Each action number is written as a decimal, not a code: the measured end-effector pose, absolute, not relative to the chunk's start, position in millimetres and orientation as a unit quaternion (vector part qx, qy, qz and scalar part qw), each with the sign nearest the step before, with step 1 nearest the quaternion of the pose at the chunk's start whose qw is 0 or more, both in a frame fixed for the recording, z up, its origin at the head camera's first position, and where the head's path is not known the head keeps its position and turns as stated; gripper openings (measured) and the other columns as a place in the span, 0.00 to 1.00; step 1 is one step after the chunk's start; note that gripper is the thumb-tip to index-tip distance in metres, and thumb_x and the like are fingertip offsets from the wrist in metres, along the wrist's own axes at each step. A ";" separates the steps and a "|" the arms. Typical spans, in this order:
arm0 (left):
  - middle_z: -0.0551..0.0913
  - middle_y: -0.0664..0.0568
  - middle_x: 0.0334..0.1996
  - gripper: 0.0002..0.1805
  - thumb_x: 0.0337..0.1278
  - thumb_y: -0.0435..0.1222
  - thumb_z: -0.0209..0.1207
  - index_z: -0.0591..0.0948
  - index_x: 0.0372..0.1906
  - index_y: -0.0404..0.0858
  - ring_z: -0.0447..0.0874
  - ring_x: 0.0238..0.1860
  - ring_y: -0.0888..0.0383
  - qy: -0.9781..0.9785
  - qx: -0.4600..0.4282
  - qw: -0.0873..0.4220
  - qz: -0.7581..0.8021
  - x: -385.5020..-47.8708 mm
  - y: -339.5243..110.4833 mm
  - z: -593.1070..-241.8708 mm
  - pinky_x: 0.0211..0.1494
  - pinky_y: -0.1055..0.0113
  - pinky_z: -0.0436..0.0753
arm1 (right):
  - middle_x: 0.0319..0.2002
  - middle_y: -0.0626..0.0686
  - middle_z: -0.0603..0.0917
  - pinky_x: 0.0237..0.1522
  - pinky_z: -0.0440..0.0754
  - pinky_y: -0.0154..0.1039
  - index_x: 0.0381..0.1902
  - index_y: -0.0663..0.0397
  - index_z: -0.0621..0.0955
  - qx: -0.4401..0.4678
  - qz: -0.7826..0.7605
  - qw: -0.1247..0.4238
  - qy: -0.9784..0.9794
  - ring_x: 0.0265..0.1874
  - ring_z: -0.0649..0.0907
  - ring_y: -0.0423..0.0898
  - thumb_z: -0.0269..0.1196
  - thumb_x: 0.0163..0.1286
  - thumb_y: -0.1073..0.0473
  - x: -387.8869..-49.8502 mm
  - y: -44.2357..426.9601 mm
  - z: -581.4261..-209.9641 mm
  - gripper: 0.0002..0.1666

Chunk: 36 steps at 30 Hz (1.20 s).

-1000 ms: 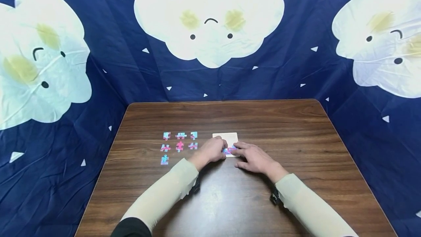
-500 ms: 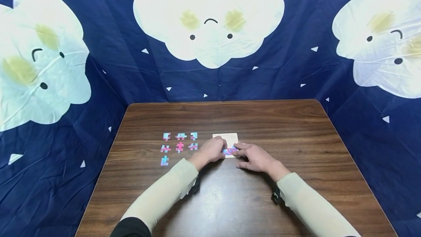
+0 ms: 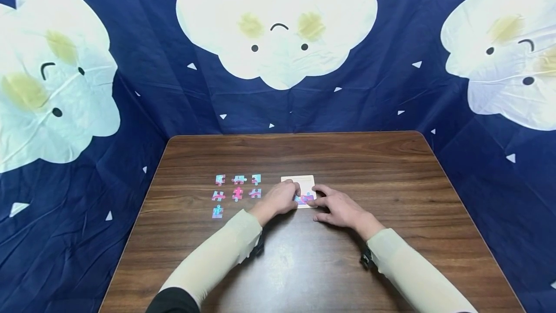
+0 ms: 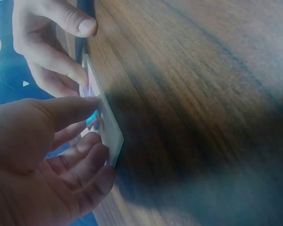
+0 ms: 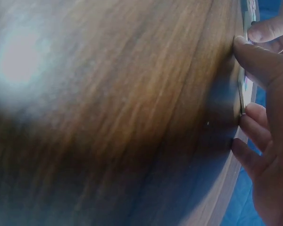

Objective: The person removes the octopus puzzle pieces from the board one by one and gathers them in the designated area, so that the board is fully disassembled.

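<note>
In the head view, a pale square puzzle tray (image 3: 299, 179) lies right of the table's middle, with pink and purple puzzle pieces (image 3: 307, 197) along its near side. My left hand (image 3: 281, 197) covers the tray's left part, its thumb and index finger pinching at a blue puzzle piece (image 4: 92, 117); the curled other fingers touch the tray's edge. My right hand (image 3: 340, 207) lies at the tray's right side. Its index finger reaches onto the pieces, another finger is lifted at the tray's edge, and the thumb is near the tray's front edge. The hands partly hide the pieces.
Several loose puzzle pieces (image 3: 237, 194) lie in rows on the wooden table (image 3: 369, 158), left of the tray. A dark blue cloth (image 3: 152, 96) with white clouds hangs behind and beside the table.
My right hand has shifted slightly right, and one of its fingers has lifted off the pieces towards the tray's right edge. The left hand stays in place.
</note>
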<state>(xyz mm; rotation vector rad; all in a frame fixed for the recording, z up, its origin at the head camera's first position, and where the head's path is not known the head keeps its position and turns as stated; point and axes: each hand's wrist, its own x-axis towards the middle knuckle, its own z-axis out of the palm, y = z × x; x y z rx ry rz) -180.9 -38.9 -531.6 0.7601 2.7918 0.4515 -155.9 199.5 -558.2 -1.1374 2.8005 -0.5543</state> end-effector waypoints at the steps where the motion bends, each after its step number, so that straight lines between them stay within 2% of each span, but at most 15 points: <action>1: 0.79 0.54 0.35 0.12 0.49 0.35 0.71 0.84 0.40 0.42 0.79 0.35 0.56 0.948 0.258 0.105 0.156 -181.0 -38.7 -531.9 0.45 0.59 0.81 | 0.71 0.57 0.72 0.61 0.79 0.52 0.60 0.39 0.86 -0.370 -0.181 0.032 0.911 0.64 0.79 0.55 0.73 0.64 0.42 -155.8 199.6 -558.2 0.27; 5: 0.79 0.56 0.31 0.08 0.52 0.34 0.68 0.83 0.38 0.42 0.78 0.34 0.57 0.946 0.252 0.105 0.175 -182.3 -38.2 -532.7 0.42 0.61 0.80 | 0.70 0.57 0.74 0.62 0.79 0.51 0.59 0.39 0.86 -0.370 -0.176 0.033 0.912 0.64 0.79 0.54 0.73 0.63 0.42 -156.4 198.9 -556.4 0.27; 10: 0.79 0.58 0.23 0.07 0.49 0.30 0.66 0.82 0.35 0.41 0.75 0.27 0.61 0.936 0.239 0.104 0.234 -184.7 -39.1 -535.4 0.33 0.65 0.76 | 0.71 0.58 0.74 0.65 0.77 0.51 0.59 0.39 0.86 -0.366 -0.168 0.046 0.914 0.67 0.77 0.55 0.73 0.63 0.42 -156.6 197.6 -555.2 0.27; 15: 0.84 0.57 0.24 0.07 0.47 0.28 0.66 0.85 0.34 0.39 0.76 0.26 0.66 0.922 0.221 0.100 0.301 -186.5 -42.6 -535.3 0.35 0.70 0.77 | 0.72 0.58 0.73 0.66 0.77 0.52 0.60 0.39 0.86 -0.365 -0.166 0.047 0.915 0.68 0.77 0.56 0.72 0.64 0.42 -155.8 197.3 -556.6 0.27; 22: 0.85 0.52 0.26 0.08 0.50 0.26 0.65 0.88 0.36 0.37 0.78 0.27 0.65 0.896 0.186 0.116 0.387 -188.2 -53.6 -529.9 0.35 0.70 0.78 | 0.72 0.57 0.73 0.65 0.77 0.52 0.61 0.38 0.85 -0.359 -0.172 0.053 0.916 0.68 0.77 0.55 0.72 0.65 0.41 -155.4 196.5 -555.6 0.27; 29: 0.86 0.52 0.27 0.08 0.51 0.27 0.66 0.89 0.38 0.35 0.78 0.27 0.65 0.878 0.150 0.109 0.441 -184.9 -77.3 -527.5 0.32 0.70 0.79 | 0.72 0.57 0.73 0.64 0.78 0.53 0.61 0.38 0.85 -0.362 -0.173 0.056 0.914 0.67 0.78 0.57 0.71 0.65 0.42 -155.0 195.3 -555.8 0.27; 36: 0.87 0.49 0.27 0.06 0.55 0.27 0.68 0.89 0.39 0.35 0.84 0.25 0.57 0.860 0.113 0.101 0.488 -179.8 -111.4 -519.0 0.28 0.67 0.82 | 0.73 0.57 0.72 0.65 0.77 0.54 0.61 0.39 0.85 -0.356 -0.176 0.058 0.916 0.68 0.77 0.57 0.71 0.66 0.42 -153.8 196.4 -555.4 0.27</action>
